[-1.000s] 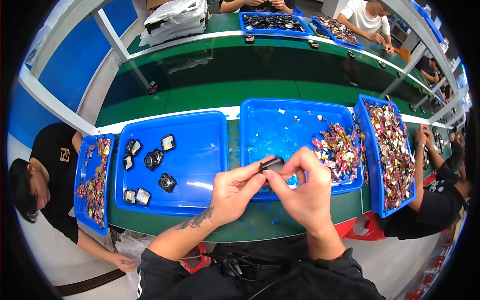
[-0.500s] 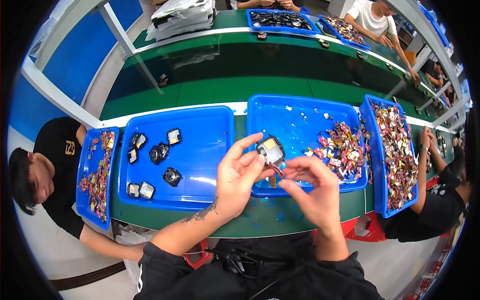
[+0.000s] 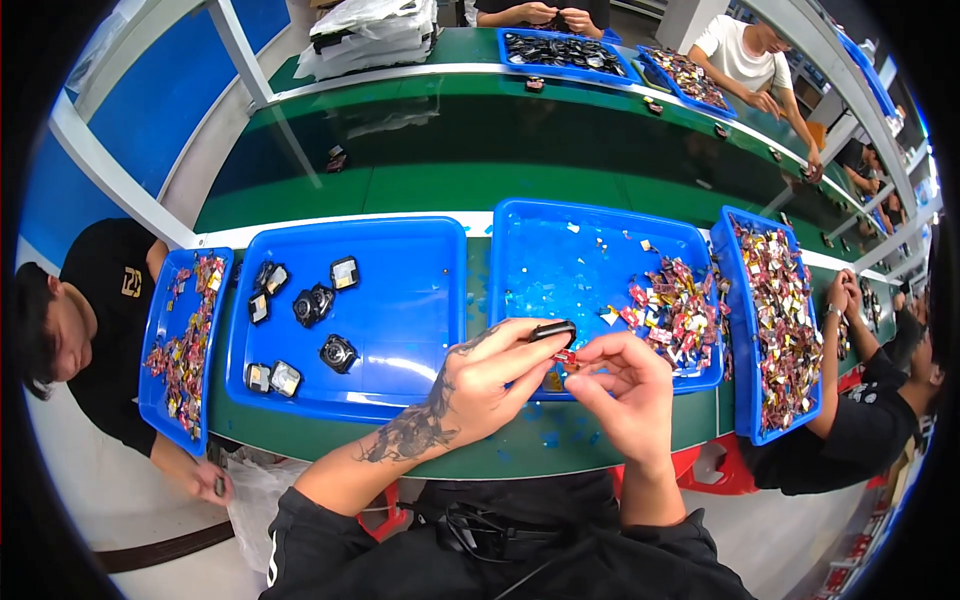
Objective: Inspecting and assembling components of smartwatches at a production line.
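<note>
- Fingers of the left hand point(image 3: 495, 372) are gripping a black case point(image 3: 553, 331), narrow around it, so it is standing nearly edge-on above the near half of the middle tray point(image 3: 525, 250); this hold is probably leaving its underside within the other hand's reach.
- Fingers of the right hand point(image 3: 630, 385) are sitting bent and close together beside a small reddish part point(image 3: 566, 357); whether they are pinching it, I cannot tell.
- That reddish part is showing between the two hands, just below the case and over the near side of the middle tray; whether it is joined to the case is hidden.
- Inside the middle tray, a heap of colourful parts point(image 3: 675, 310) is lying toward its right end, likely gathered there to leave working room under the hands.
- Left of the middle tray, a flat blue tray point(image 3: 400, 300) is holding a few black housings point(image 3: 338, 352), spread out singly and in small groups, apparently being kept separate from the heap.
- Right of the middle tray, a packed blue tray point(image 3: 745, 340) is holding many similar colourful parts, perhaps standing so close for easy reach.
- Underneath the middle tray, a green bench point(image 3: 510, 455) is supporting all three trays, with bluish scraps lying near the front edge.
</note>
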A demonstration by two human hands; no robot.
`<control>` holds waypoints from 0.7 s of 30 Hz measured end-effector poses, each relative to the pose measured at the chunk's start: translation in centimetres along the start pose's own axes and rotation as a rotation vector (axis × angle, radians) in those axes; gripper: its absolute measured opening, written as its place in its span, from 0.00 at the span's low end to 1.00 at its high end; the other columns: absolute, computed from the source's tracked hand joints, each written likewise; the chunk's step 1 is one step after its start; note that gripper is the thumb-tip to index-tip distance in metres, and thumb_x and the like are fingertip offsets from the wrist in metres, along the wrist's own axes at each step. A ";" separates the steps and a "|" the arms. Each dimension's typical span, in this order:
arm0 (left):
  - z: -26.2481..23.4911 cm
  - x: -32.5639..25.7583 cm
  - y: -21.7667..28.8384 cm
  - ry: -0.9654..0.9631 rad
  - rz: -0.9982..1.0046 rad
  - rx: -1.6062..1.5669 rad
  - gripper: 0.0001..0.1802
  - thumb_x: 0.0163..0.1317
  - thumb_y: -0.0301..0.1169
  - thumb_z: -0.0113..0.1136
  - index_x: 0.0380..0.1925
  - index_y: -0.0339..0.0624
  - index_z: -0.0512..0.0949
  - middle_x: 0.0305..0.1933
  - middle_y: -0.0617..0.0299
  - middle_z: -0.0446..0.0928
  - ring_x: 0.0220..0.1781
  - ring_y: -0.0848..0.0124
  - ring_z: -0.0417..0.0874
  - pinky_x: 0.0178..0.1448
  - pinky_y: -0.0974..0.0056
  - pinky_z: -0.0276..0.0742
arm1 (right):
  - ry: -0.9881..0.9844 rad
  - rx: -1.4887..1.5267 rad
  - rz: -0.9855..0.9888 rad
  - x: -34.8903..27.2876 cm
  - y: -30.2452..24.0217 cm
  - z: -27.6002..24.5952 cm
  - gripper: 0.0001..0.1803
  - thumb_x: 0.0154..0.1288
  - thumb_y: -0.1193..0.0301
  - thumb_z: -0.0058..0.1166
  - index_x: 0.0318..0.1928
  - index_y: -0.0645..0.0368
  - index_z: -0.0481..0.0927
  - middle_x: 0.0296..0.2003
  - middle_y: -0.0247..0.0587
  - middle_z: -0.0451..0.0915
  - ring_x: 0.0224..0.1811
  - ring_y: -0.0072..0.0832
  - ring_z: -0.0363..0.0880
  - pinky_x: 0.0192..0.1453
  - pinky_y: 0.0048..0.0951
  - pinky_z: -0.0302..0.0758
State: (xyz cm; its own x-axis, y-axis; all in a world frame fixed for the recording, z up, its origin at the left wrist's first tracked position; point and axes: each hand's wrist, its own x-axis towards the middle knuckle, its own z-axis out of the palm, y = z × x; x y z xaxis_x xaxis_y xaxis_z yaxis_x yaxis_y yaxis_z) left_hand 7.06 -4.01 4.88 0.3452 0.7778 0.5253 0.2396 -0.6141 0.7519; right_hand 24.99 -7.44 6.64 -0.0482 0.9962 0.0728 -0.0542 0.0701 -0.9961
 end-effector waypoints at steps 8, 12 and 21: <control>-0.2 0.0 -0.5 0.016 0.164 0.176 0.16 0.57 0.20 0.62 0.48 0.39 0.81 0.51 0.53 0.78 0.46 0.60 0.85 0.47 0.65 0.84 | 0.064 -0.236 -0.126 0.1 -0.3 -0.6 0.06 0.60 0.83 0.60 0.38 0.68 0.78 0.36 0.40 0.79 0.39 0.21 0.80 0.41 0.22 0.81; -0.3 -0.3 -0.1 -0.202 -0.391 -0.470 0.13 0.65 0.25 0.59 0.49 0.34 0.80 0.50 0.52 0.79 0.44 0.63 0.86 0.46 0.66 0.84 | -0.087 -0.136 -0.018 1.1 -0.9 -1.9 0.05 0.63 0.81 0.58 0.38 0.66 0.76 0.35 0.38 0.77 0.39 0.21 0.78 0.43 0.23 0.78; 0.1 -0.1 -0.6 -0.239 -0.828 -0.983 0.14 0.68 0.28 0.58 0.49 0.28 0.79 0.44 0.53 0.82 0.44 0.67 0.86 0.48 0.66 0.84 | -0.130 -0.287 -0.132 1.1 -0.2 -1.8 0.07 0.61 0.81 0.60 0.39 0.65 0.76 0.35 0.37 0.78 0.37 0.22 0.79 0.40 0.23 0.78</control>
State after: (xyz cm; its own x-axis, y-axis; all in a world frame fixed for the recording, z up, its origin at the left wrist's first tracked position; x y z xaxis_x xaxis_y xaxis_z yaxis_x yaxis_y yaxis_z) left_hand 6.95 -3.79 4.34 0.5920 0.7700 -0.2380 -0.2662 0.4656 0.8440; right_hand 26.73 -6.23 6.85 -0.1871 0.9639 0.1896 0.2135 0.2283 -0.9499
